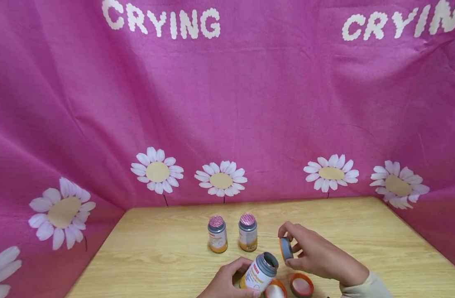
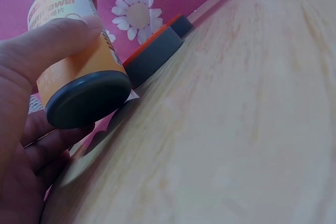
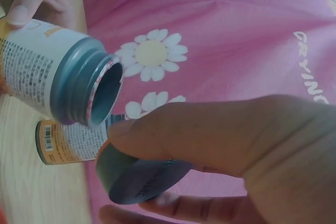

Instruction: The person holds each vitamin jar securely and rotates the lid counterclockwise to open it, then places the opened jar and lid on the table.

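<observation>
My left hand grips a pill bottle round its label, tilted with its mouth toward the right hand. The bottle's mouth is uncovered, its dark inside showing in the right wrist view, with shreds of foil along the rim. Between thumb and fingers, my right hand pinches a grey cap with an orange inner edge, held just right of the bottle's mouth. Two more caps, a near one and another, lie on the table below, orange rims up.
Two similar bottles, a left one and a right one, stand upright farther back, capless, with pinkish foil seals over their mouths. The wooden table meets a pink cloth with daisies behind and at the sides.
</observation>
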`<state>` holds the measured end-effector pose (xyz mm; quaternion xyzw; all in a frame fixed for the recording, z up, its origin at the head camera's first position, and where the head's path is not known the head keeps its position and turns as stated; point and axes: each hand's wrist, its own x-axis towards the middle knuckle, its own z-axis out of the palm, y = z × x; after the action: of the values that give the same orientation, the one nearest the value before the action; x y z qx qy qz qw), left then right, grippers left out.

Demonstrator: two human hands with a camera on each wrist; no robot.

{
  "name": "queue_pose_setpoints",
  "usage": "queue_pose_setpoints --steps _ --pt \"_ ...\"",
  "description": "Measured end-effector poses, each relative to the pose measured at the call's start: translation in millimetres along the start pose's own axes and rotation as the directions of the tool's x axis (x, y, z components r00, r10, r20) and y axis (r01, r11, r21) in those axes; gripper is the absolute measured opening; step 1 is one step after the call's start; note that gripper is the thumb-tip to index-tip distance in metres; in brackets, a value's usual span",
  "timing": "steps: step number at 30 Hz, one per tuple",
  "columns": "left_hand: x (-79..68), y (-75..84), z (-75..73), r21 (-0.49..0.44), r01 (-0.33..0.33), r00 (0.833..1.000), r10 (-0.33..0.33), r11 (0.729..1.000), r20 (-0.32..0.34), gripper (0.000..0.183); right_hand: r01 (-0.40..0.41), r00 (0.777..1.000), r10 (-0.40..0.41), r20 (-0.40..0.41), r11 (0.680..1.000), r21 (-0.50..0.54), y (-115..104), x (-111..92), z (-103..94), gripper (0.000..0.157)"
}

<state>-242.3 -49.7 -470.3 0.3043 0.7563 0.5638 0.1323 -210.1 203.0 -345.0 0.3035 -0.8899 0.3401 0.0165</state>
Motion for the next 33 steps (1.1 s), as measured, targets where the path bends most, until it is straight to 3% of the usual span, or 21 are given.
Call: queue_pose_setpoints --steps 8,15,18,24,28,33 --pt "2.6 -6.3 8.6 -0.007 -0.078 0.996 0.077 0.997 -0.051 0.049 -0.001 1.0 0.001 0.007 0.999 -0.044 13 -1 4.5 0.042" --pt "4.6 -4.2 9.1 0.09 -0.017 0.982 0.033 0.996 -0.187 0.047 -0.065 0.995 0.069 0.066 0.996 -0.059 30 1 14.4 0.042" --pt "5.1 -4.9 7.3 0.141 -0.003 0.959 0.042 0.99 -0.279 0.048 -0.054 0.994 0.061 0.086 0.996 -0.076 38 0 21.3 0.038" --pt "6.2 -5.6 0.3 0.142 0.097 0.897 -0.025 0.985 -0.441 0.052 -0.05 0.992 0.059 0.113 0.996 -0.076 52 0 33.1 0.04" --pt "5.2 -5.8 -4.5 0.169 0.153 0.854 -0.044 0.974 -0.518 0.056 -0.038 0.993 0.047 0.108 0.996 -0.086 57 5 40.4 0.042" --pt "5.0 -7.0 -7.5 0.2 0.155 0.816 -0.011 0.967 -0.579 0.058 -0.048 0.993 0.06 0.098 0.992 -0.117 58 9 45.6 0.04"
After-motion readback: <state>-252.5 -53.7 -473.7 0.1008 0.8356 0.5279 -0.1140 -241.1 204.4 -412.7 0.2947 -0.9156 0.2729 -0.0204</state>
